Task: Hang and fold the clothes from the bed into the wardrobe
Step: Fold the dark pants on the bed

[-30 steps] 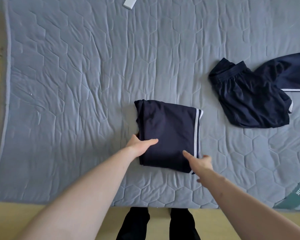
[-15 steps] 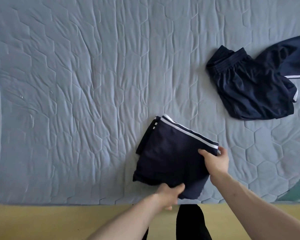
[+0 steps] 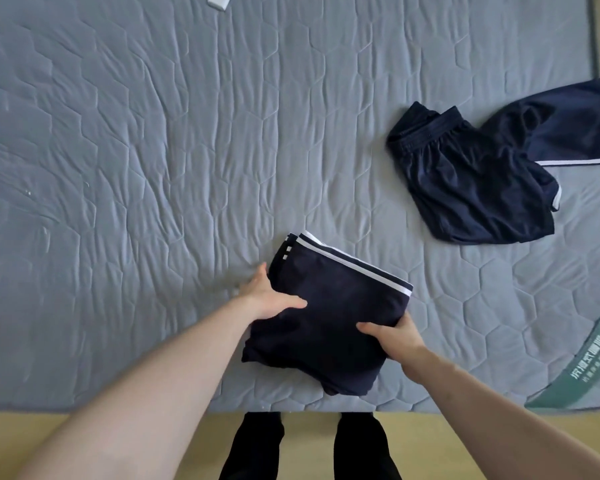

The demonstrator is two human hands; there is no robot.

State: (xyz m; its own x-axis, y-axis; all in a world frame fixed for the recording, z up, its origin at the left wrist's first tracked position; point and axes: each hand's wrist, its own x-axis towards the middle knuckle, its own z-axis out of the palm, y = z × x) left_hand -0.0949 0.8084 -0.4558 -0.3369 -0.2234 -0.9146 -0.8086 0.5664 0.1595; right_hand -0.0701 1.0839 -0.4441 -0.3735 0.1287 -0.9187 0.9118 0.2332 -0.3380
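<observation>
A folded navy garment (image 3: 329,313) with white stripes along its far edge lies near the front edge of the grey quilted mattress (image 3: 153,150). My left hand (image 3: 269,296) grips its left side, thumb on top and fingers tucked under. My right hand (image 3: 394,336) grips its right side the same way. A second navy garment (image 3: 475,181), unfolded and crumpled with an elastic waistband, lies on the mattress to the right, its leg reaching the frame's right edge.
A white object (image 3: 219,1) pokes in at the top edge. A green label (image 3: 589,368) covers the mattress's front right corner. Yellow floor (image 3: 84,431) runs along the front, where my dark-trousered legs (image 3: 309,445) stand.
The folded garment was turned so its striped edge faces away. My left hand moved from its near edge to its left side, and my right hand from the striped edge to its right side.
</observation>
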